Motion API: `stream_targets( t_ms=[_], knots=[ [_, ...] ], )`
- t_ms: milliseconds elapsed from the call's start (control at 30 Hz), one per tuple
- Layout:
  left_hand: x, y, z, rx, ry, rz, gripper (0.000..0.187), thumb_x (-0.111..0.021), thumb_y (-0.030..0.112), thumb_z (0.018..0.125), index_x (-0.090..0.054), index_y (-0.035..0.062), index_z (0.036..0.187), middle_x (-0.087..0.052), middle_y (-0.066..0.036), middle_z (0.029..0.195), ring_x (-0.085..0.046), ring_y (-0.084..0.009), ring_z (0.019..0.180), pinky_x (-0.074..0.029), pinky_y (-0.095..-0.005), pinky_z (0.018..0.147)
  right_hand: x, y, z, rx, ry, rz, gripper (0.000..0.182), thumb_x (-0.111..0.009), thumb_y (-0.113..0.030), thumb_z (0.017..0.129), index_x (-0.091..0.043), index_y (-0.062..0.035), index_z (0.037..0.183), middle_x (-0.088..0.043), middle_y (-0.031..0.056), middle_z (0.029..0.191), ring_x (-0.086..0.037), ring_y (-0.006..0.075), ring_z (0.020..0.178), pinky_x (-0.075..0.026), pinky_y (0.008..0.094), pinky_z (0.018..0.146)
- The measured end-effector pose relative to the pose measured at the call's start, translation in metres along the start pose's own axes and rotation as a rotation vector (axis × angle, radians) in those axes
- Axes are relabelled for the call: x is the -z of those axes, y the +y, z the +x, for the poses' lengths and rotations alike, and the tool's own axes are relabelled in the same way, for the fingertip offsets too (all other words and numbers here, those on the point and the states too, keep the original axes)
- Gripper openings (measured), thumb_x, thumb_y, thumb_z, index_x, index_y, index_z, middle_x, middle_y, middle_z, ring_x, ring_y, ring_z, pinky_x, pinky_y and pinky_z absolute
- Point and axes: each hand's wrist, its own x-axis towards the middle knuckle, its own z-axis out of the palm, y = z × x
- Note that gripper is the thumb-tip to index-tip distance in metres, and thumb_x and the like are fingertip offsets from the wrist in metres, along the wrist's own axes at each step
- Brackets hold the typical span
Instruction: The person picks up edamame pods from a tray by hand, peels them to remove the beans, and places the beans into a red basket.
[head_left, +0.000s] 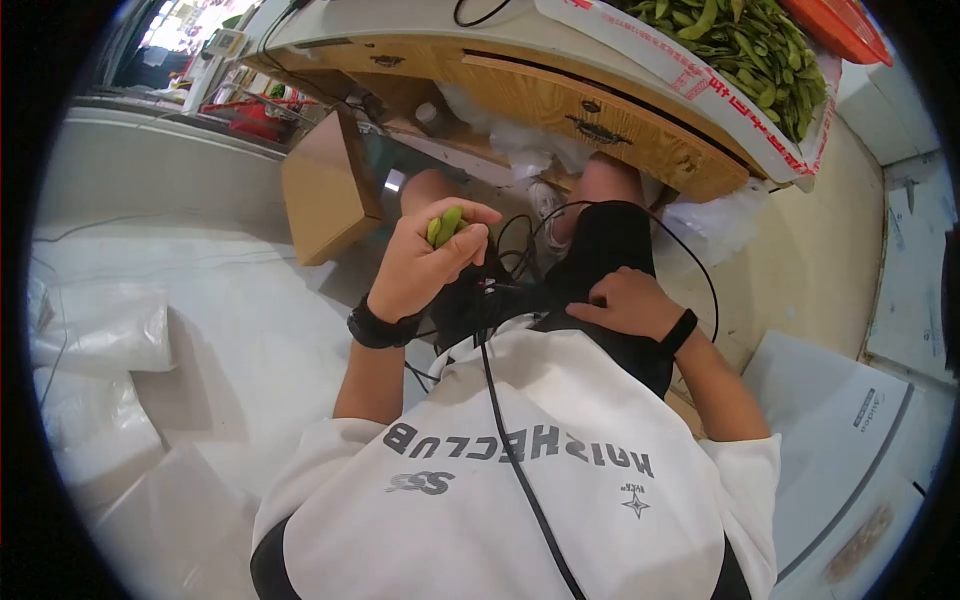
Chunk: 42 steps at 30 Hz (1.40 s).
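Note:
My left hand (428, 258) is raised over my left thigh, its fingers closed around a few green soybean pods (446, 227). The pods stick out between the thumb and the curled fingers. A black band sits on that wrist. My right hand (634, 303) rests on the black shorts (603, 246) over my right thigh, holding nothing, with the thumb apart from the fingers. In the upper right, a heap of green soybean pods (745, 65) fills a white box (690, 75) with red print on the tabletop.
A wooden desk (620, 125) with drawers stands over my knees. By my left leg is a cardboard box (325, 190). A black cable (515, 450) runs down my shirt. Plastic bags (105, 330) lie at left; a white appliance (825, 430) stands at right. A red basket (840, 28) sits beside the pods.

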Motion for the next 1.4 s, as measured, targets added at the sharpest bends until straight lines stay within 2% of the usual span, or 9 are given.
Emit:
stream_targets(
  t_ms=[267,400,567,800,867,967,1067,1133,1400],
  knots=[
    [0.0,-0.004,-0.017,-0.004,0.029,-0.114,0.021,-0.058,0.012,0.094,-0.061,-0.0002,0.11,-0.056,0.0,0.071,-0.038,-0.0006,0.051,-0.025,-0.0163,0.043,0.002,0.013,-0.06,0.099,-0.118,0.011,0.045,-0.06,-0.042,0.086,-0.068,-0.0015,0.069,-0.061,0.0209,0.068,-0.059,0.0393,0.064,-0.048,0.0451,0.062],
    [-0.006,0.004,-0.006,-0.014,-0.05,-0.202,0.021,-0.058,0.013,0.094,-0.061,-0.0004,0.11,-0.056,-0.001,0.071,-0.039,-0.0009,0.052,-0.026,-0.0162,0.043,0.006,0.01,-0.09,-0.118,-0.161,0.186,0.048,-0.06,-0.044,0.089,-0.067,0.0003,0.071,-0.058,0.0224,0.065,-0.054,0.0397,0.058,-0.043,0.0437,0.055],
    [-0.016,0.022,0.01,-0.015,-0.112,-0.351,0.021,-0.058,0.013,0.094,-0.06,-0.0005,0.109,-0.056,-0.001,0.074,-0.041,-0.0017,0.054,-0.028,-0.0161,0.044,-0.016,0.04,-0.134,-0.31,-0.13,0.411,0.037,-0.065,-0.033,0.09,-0.069,0.0026,0.082,-0.054,0.0143,0.056,-0.044,0.0112,0.052,-0.039,0.0323,0.05],
    [-0.026,0.014,0.022,-0.039,-0.17,-0.653,0.019,-0.058,0.013,0.094,-0.057,0.0001,0.108,-0.057,-0.003,0.075,-0.043,-0.003,0.054,-0.029,-0.0159,0.04,-0.043,0.081,-0.169,-0.527,-0.156,0.701,0.036,-0.062,-0.032,0.093,-0.072,0.0022,0.091,-0.057,-0.004,0.064,-0.045,0.0085,0.056,-0.04,0.0295,0.052],
    [-0.03,0.01,0.019,-0.021,-0.157,-0.779,0.016,-0.055,0.02,0.097,-0.057,0.0045,0.102,-0.056,-0.002,0.073,-0.042,-0.004,0.053,-0.029,-0.0156,0.039,-0.037,0.091,-0.166,-0.594,-0.263,0.748,0.032,-0.062,-0.029,0.093,-0.071,0.0015,0.093,-0.061,0.0009,0.065,-0.048,0.0104,0.056,-0.04,0.0297,0.052],
    [-0.028,0.005,0.008,0.003,-0.166,-0.984,0.023,-0.048,0.03,0.1,-0.053,0.0078,0.095,-0.052,-0.002,0.073,-0.039,-0.0047,0.055,-0.029,-0.0151,0.04,-0.012,0.092,-0.145,-0.205,-0.165,0.344,0.027,-0.063,-0.025,0.091,-0.07,0.0014,0.093,-0.064,0.0071,0.066,-0.054,0.0127,0.058,-0.043,0.0287,0.054],
    [-0.024,0.001,0.002,0.025,-0.155,-1.157,0.021,-0.047,0.029,0.101,-0.051,0.0089,0.094,-0.049,-0.001,0.075,-0.038,-0.0049,0.057,-0.029,-0.0151,0.04,0.044,0.028,-0.102,-0.295,-0.036,-0.002,0.024,-0.063,-0.021,0.089,-0.069,0.0026,0.091,-0.066,0.0125,0.071,-0.059,0.014,0.062,-0.046,0.0271,0.059],
    [-0.023,0.003,0.001,-0.011,-0.141,-1.263,0.02,-0.047,0.028,0.101,-0.05,0.0096,0.093,-0.048,0.0,0.075,-0.038,-0.0051,0.058,-0.03,-0.0153,0.042,0.063,-0.018,-0.076,-0.152,0.223,0.252,0.021,-0.063,-0.017,0.089,-0.068,0.0032,0.089,-0.066,0.009,0.072,-0.058,0.0116,0.063,-0.046,0.0256,0.06],
    [-0.024,0.011,0.012,-0.205,-0.01,-1.366,0.017,-0.049,0.025,0.1,-0.047,0.0125,0.089,-0.044,0.002,0.074,-0.04,-0.0076,0.061,-0.037,-0.022,0.059,0.05,-0.141,0.022,0.099,0.39,0.743,0.012,-0.066,-0.01,0.088,-0.063,0.0013,0.091,-0.054,-0.0038,0.071,-0.044,0.0034,0.065,-0.037,0.0183,0.058]
  ],
)
